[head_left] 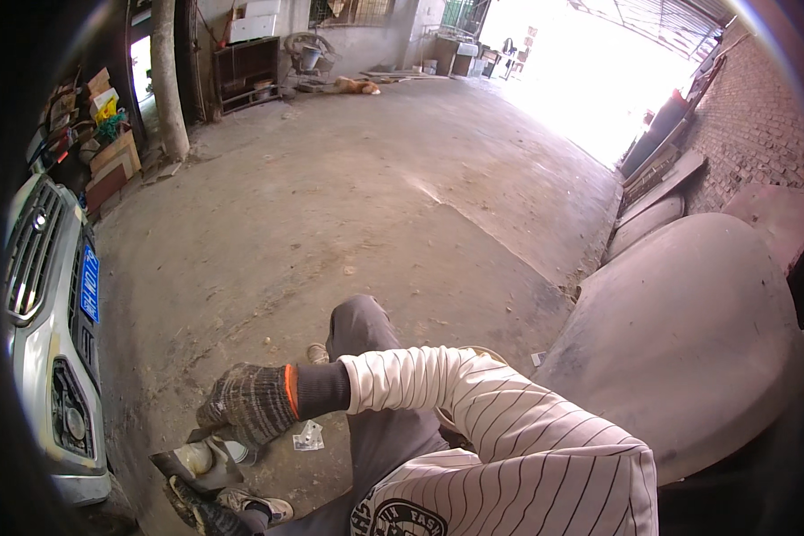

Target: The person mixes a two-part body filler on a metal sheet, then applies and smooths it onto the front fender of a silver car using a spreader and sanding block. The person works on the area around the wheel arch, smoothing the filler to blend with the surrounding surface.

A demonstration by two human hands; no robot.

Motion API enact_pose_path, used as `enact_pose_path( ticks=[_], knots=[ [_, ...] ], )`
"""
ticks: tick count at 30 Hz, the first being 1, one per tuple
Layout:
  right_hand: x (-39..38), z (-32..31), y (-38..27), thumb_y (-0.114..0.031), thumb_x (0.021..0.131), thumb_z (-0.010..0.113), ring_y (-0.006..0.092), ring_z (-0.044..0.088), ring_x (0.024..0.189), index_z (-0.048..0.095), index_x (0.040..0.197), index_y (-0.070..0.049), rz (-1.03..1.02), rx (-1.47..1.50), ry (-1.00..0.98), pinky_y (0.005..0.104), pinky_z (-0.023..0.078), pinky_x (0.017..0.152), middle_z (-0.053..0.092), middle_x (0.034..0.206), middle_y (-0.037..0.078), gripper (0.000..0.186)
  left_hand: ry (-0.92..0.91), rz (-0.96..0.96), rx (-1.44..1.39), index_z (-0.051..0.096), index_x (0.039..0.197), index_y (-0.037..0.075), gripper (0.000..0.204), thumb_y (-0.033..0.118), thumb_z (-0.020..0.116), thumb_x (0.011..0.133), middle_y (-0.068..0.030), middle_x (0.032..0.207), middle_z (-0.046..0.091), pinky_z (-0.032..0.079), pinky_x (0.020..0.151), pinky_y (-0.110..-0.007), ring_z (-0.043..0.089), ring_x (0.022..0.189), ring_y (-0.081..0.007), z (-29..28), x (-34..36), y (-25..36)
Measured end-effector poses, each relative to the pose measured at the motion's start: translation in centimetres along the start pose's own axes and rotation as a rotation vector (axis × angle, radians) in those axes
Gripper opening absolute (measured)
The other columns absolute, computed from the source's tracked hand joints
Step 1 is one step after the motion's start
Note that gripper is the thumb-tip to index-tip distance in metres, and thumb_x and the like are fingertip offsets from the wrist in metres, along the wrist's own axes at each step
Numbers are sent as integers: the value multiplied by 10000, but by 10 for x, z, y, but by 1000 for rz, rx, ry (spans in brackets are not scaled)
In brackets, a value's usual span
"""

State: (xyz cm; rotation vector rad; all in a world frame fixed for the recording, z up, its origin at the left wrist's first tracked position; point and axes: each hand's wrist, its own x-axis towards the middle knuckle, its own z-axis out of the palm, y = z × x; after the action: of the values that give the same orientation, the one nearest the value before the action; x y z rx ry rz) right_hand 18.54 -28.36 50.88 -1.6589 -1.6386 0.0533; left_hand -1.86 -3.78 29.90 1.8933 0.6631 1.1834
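Note:
My right hand (250, 406), in a dark knit glove with an orange cuff band, reaches down-left, fingers curled around something I cannot make out. Just below it is a metal plate (165, 463) bearing a pale beige lump (196, 460). My left hand (196, 505), in a dark glove, is closed at the plate's lower side. A white round container (236, 451) shows behind the plate, partly hidden. A small clear packet (308, 436) lies on the floor beside my leg.
A car front (40, 259) stands close on the left, a large metal panel (670, 330) on the right. Further off are a concrete post (165, 80), piled boards (112, 161), a shelf unit (246, 80), a lying animal (357, 87) and a bright doorway over the concrete floor (375, 196).

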Motion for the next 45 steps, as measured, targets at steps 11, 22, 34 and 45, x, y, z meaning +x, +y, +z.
enact_pose_path(
  ticks=[11, 22, 34, 45],
  knots=[
    [-8, 30, -11, -369, 720, 665, 284, 579, 1085, 648, 1066, -149, -207, -550, 59, 439, 453, 933, 607, 1099, 54, 410, 19, -10, -306, 420, 1496, -2, 607, 405, 504, 1053, -207, 1540, 383, 441, 1084, -428, 459, 1362, -310, 20, -3, 26],
    [3, 7, -10, -339, 701, 758, 317, 606, 1106, 663, 1244, -154, -262, -207, 159, 481, 449, 992, 650, 1098, 132, 581, -16, 135, -45, 474, 1446, -21, 516, 316, 501, 1056, -200, 1427, 519, 434, 1079, -422, 526, 1275, -318, 11, 4, 50],
    [-14, -30, 31, -124, 807, 726, 347, 611, 1024, 649, 1157, -34, -69, -131, 166, 455, 479, 932, 665, 1034, 154, 369, 99, 210, 234, 579, 1302, -12, 292, 99, 487, 1048, -164, 1393, 522, 397, 1075, -361, 517, 1244, -290, 19, -10, 165],
    [-28, 62, 64, -221, 1021, 587, 121, 590, 668, 643, 1099, -10, 367, 257, 40, 276, 494, 594, 636, 836, 39, 231, -57, -101, 415, 538, 1326, -34, 344, 2, 561, 985, -208, 1361, 526, 418, 1058, -420, 543, 1215, -351, 34, 3, 193]
  ],
)
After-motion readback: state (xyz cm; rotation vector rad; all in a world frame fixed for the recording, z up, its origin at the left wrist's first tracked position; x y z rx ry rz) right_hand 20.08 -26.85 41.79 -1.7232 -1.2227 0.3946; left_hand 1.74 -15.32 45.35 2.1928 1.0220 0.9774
